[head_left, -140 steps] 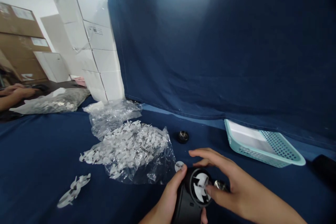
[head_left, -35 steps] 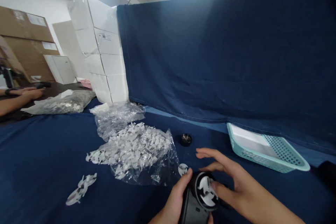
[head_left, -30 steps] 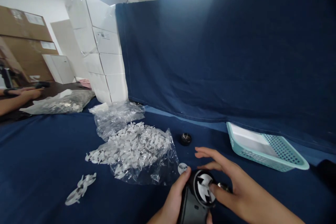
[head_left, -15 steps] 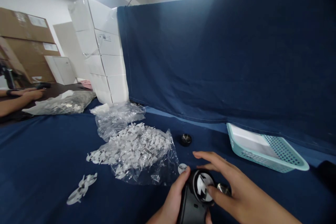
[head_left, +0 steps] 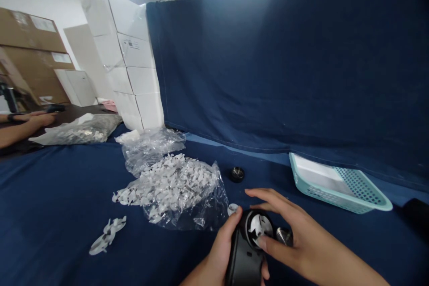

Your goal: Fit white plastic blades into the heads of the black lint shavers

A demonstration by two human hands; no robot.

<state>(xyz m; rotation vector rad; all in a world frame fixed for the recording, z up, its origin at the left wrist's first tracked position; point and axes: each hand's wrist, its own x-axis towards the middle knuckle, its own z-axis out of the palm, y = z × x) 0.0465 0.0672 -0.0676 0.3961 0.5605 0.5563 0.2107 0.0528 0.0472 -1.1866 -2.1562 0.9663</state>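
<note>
My left hand (head_left: 219, 250) is closed around the body of a black handheld device (head_left: 244, 268), its thumb along the side. The device has a round black-rimmed opening at its upper end. Inside that opening lies a white plastic piece (head_left: 256, 225) with cut-out shapes. My right hand (head_left: 298, 241) reaches over from the right, its thumb resting on the white piece and its fingers stretched out beyond the rim. A shiny dark round part (head_left: 284, 235) shows beneath my right hand. Just past my left thumb is another small white piece (head_left: 232, 208).
A heap of white plastic pieces (head_left: 177, 183) lies on clear bags. Loose white pieces (head_left: 107, 236) sit at left, a black round cap (head_left: 237, 174) behind the device. A turquoise basket (head_left: 338, 201) stands right, white boxes (head_left: 137, 76) back left. Another person's hands (head_left: 40, 119) work far left.
The view has tilted down slightly. My right thumb has moved a little toward the near edge of the opening. My left hand keeps its hold on the device.
</note>
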